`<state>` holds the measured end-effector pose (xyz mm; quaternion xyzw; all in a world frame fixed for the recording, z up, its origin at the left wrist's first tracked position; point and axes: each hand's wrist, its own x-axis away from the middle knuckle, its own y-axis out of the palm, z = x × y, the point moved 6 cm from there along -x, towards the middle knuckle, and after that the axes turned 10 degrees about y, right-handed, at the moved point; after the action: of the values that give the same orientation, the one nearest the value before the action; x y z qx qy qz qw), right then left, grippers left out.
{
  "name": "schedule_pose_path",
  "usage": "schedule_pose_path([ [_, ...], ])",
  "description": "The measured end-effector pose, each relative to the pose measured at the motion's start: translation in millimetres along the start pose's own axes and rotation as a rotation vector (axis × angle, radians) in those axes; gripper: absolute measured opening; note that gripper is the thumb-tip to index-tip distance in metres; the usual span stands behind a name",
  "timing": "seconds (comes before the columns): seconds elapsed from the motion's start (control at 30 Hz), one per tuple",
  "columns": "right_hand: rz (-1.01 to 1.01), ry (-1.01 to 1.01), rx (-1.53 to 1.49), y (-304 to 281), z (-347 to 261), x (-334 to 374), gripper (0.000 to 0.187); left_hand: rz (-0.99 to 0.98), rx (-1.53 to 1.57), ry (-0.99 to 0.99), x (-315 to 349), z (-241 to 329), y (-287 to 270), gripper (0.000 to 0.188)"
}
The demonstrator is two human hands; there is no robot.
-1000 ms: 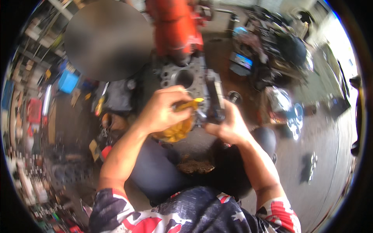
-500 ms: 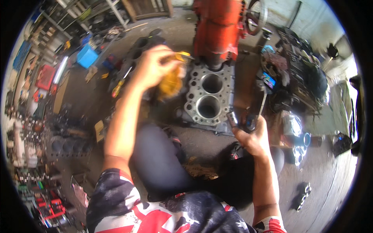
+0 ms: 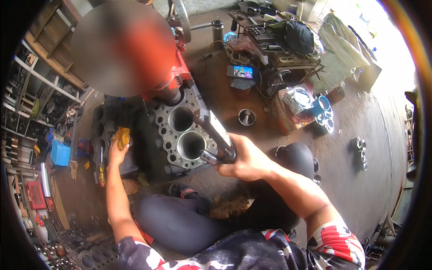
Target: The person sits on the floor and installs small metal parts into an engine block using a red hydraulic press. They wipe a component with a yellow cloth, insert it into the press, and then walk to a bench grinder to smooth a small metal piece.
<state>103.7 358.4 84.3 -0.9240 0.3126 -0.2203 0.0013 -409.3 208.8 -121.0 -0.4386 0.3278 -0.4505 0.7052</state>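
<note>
Right hand (image 3: 243, 159) grips metal part (image 3: 215, 135) over engine block (image 3: 180, 135)

Workshop floor and its clutter around the work

Far off, a phone (image 3: 240, 72) with a lit screen lies on the floor, and a small metal bowl (image 3: 246, 117) sits nearer. To the right stand a blue cup (image 3: 320, 105) beside a crumpled foil bag (image 3: 294, 96), and well apart, further right, short metal cylinders (image 3: 358, 144). On the left are wooden shelves (image 3: 33, 85), a blue box (image 3: 59, 153) and a red crate (image 3: 35, 194).
</note>
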Motion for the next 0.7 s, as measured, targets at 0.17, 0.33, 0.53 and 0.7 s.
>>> schedule_pose_path([
  [0.17, -0.015, -0.08, -0.145, -6, 1, -2, 0.033, 0.2, 0.977, -0.337, 135, 63, 7, 0.048],
  [0.33, 0.015, -0.096, -0.109, -11, 0, -3, 0.039, -0.058, 1.62, -0.603, 275, 170, 46, 0.047],
  [0.53, -0.021, -0.019, -0.265, -9, -9, -2, 0.043, 0.073, 1.648, -0.387, 295, 243, 7, 0.054],
  [0.7, -0.077, 0.028, -0.419, -4, -10, 2, 0.042, 0.293, 0.994, 0.036, 194, 266, -122, 0.057],
])
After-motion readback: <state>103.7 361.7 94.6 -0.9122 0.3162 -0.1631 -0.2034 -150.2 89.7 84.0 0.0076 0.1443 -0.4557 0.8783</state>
